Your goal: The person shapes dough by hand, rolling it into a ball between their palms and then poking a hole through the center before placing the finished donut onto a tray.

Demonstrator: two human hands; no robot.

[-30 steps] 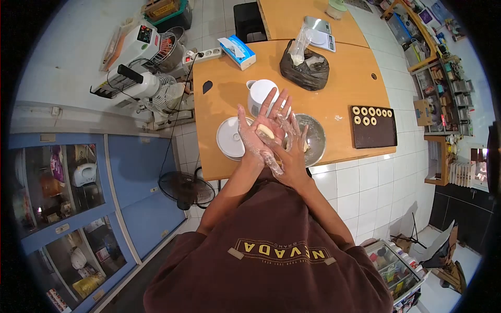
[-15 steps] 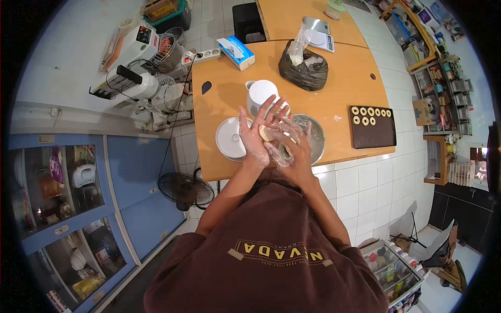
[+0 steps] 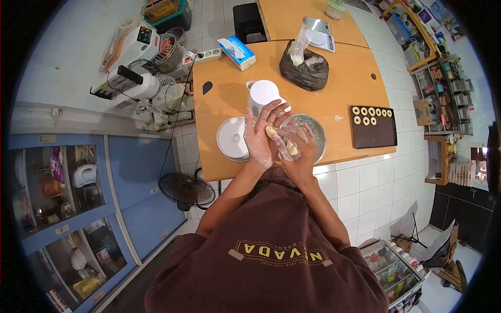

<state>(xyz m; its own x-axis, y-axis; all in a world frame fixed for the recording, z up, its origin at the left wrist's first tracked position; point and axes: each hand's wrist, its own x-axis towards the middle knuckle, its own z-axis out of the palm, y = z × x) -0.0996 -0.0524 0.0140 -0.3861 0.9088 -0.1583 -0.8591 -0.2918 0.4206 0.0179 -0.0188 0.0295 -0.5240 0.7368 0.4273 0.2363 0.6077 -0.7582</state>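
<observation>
My left hand is palm up with its fingers stretched apart and floury. My right hand, also dusted with flour, is curled over a pale strip of dough. One end of the dough shows against the left fingers, the other below the right fingers; the middle is hidden. Behind the right hand stands a metal bowl with flour marks inside. To the right, a dark baking tray carries several small dough rings in two rows.
A white round lid lies left of my hands, and a white pitcher stands just beyond them. Farther back are a black plastic bag, a kitchen scale and a blue box. A fan stands by the table's left corner.
My right hand has turned and its fingers have curled in, with more of the dough showing below them. The left hand has shifted slightly, still flat.
</observation>
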